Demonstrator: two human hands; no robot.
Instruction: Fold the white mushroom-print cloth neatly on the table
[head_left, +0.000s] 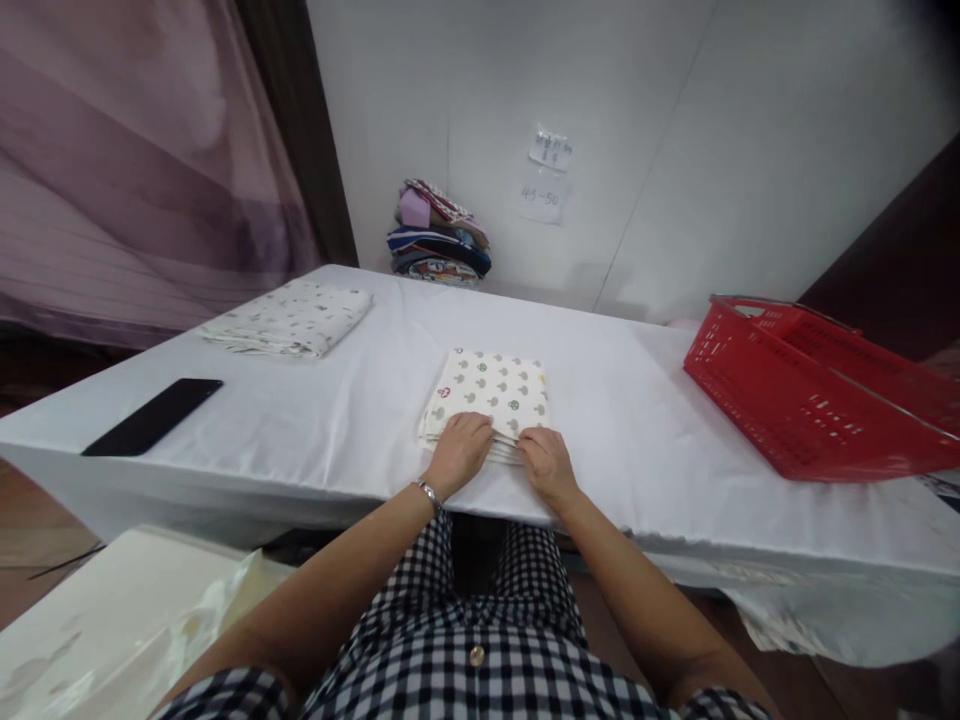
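Observation:
A folded white cloth [491, 385] with small grey, green and red motifs lies on the white-covered table in front of me. My left hand [463, 450] is closed at its near edge, fingertips on the top layer. Close beside it, my right hand [547, 462] pinches the same near edge toward the right corner. Several folded layers show between the two hands. What lies under my fingers is hidden.
Another patterned cloth [296, 318] lies at the back left, with a flat black object [154, 417] nearer me. A red plastic basket [810, 390] stands on the right. Folded fabrics [439, 240] are stacked by the wall. A white box [112, 610] sits lower left.

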